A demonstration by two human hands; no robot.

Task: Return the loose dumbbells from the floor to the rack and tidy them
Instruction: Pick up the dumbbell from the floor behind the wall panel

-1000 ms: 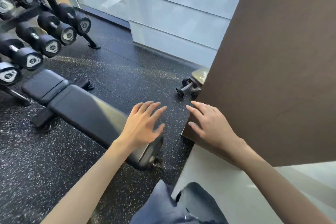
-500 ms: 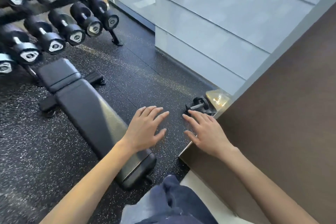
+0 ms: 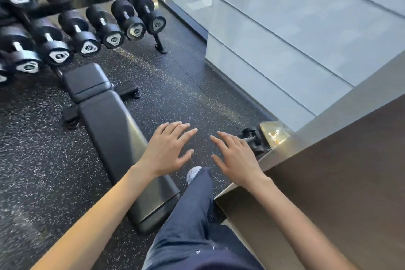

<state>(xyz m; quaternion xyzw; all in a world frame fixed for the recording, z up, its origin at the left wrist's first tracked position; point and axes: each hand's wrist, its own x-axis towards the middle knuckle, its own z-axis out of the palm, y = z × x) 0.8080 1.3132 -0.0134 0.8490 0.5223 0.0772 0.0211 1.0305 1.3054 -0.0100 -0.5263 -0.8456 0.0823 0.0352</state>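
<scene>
- One loose dumbbell point(image 3: 252, 138) lay on the speckled rubber floor point(image 3: 179, 85), tucked into the corner where the brown partition point(image 3: 328, 182) met the glass wall point(image 3: 285, 39); only its near head and part of the bar showed, the rest hidden behind the partition edge.
- Left hand point(image 3: 168, 149) was spread flat, fingers apart, grasping nothing. Right hand point(image 3: 236, 158) was likewise spread and empty, its fingertips near the dumbbell but not seen touching it.
- Risk, judged: the dumbbell sat tight against the partition, leaving little room for fingers around the bar. A shallow grip could slip and drop it on the floor or against the glass.
- Risk, judged: knuckles could scrape the partition's corner during the reach.
- Risk, judged: the person's foot point(image 3: 194, 173) stood just beside the bench point(image 3: 114, 129); stepping back under load could catch its end.
- A yellowish translucent object point(image 3: 274, 136) sat just beside the dumbbell; what it was could not be told. It might be knocked in the lift.
- Rack point(image 3: 87, 0) stood well apart at upper left, both visible tiers carrying dumbbells. A free slot could not be made out.
- Bench lay lengthwise between the person and the rack, so the carry would probably need to go around it along the glass side.
</scene>
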